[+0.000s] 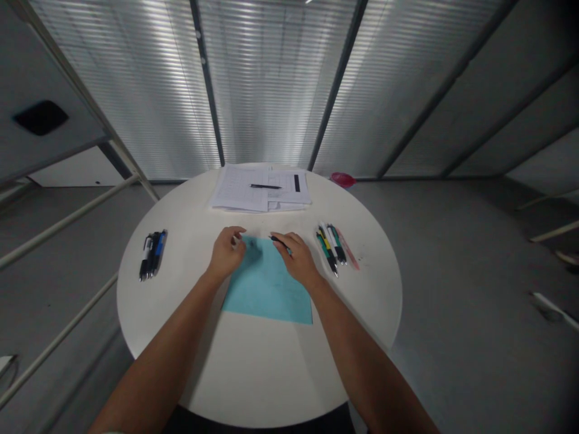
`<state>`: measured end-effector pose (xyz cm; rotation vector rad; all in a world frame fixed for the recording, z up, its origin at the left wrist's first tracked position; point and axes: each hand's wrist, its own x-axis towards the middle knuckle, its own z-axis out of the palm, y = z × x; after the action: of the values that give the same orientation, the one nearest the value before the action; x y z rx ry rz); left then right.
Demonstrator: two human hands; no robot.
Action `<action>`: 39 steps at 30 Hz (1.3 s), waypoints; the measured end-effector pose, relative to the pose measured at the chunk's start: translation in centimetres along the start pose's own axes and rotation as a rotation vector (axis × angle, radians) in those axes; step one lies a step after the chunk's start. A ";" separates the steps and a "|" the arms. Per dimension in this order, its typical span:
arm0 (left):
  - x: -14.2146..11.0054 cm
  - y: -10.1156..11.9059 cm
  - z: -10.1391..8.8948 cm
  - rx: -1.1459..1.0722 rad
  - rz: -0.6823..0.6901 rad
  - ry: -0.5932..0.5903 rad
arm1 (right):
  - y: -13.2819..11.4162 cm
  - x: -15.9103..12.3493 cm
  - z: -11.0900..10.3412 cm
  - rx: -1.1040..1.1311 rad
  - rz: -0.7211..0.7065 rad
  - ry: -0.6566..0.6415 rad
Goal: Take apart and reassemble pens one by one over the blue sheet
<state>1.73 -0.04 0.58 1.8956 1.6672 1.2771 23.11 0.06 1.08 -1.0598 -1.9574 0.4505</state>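
My right hand (295,256) pinches a slim black pen (278,241), its tip pointing left over the far edge of a light blue sheet (271,289). Part of the pen is hidden by the fingers. Across from it, my left hand (228,252) is held with curled fingers, thumb and forefinger close together, above the sheet's far left corner. Anything small between those fingertips is too hard to make out. A small dark mark or piece (252,244) shows on the sheet between the hands.
On the round white table (262,374), several pens (152,254) lie at left and more pens (332,246) at right, beside a pink strip (348,248). Printed papers (244,190) with a black pen (266,186) on top lie at the back. A pink object (342,179) is beyond the table.
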 end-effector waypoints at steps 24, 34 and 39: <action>-0.2 0.5 1.0 0.009 -0.075 -0.142 | 0.3 0.0 0.5 0.076 0.004 0.020; 0.2 1.6 1.4 -0.756 -0.372 -0.085 | 0.4 0.0 0.1 -0.057 0.004 -0.046; 0.0 1.8 1.3 -0.802 -0.425 -0.158 | 0.6 -0.2 0.2 0.017 0.008 -0.069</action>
<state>3.87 -0.17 1.21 1.0667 1.1282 1.2943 23.28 0.29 0.46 -1.0539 -2.0072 0.5139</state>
